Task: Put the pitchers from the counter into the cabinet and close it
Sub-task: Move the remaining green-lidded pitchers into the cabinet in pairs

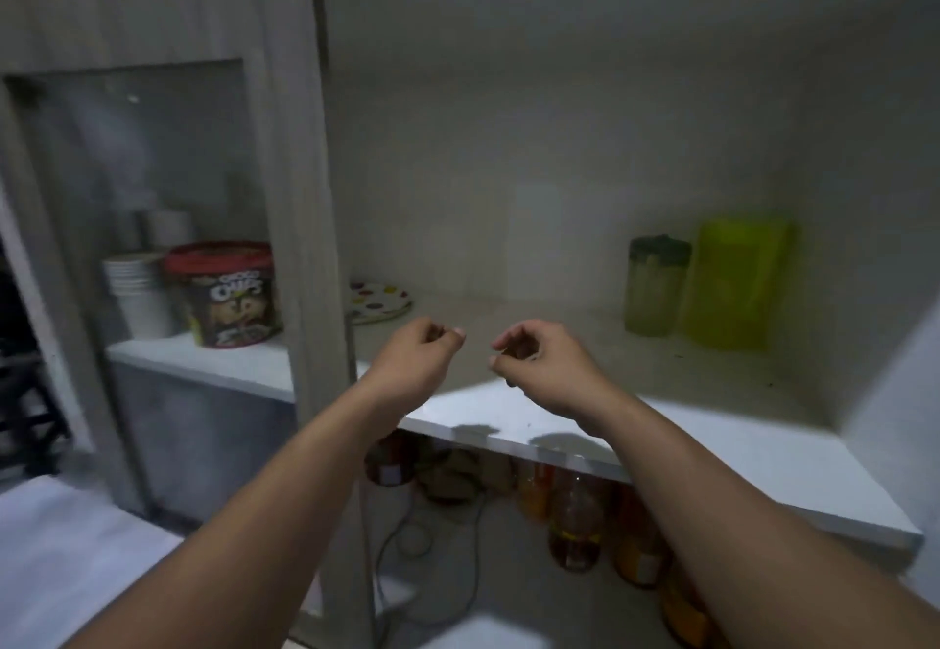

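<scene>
The open cabinet has matte white walls and a smooth white shelf. On the shelf's far right stand two translucent plastic pitchers, just beside each other: a rounded olive pitcher with a dark lid and a boxy lime-green pitcher. A dotted plate lies flat at far left. Both forearms reach forward over the shelf edge. The left hand and right hand hover empty, fingers loosely curled, near each other.
</scene>
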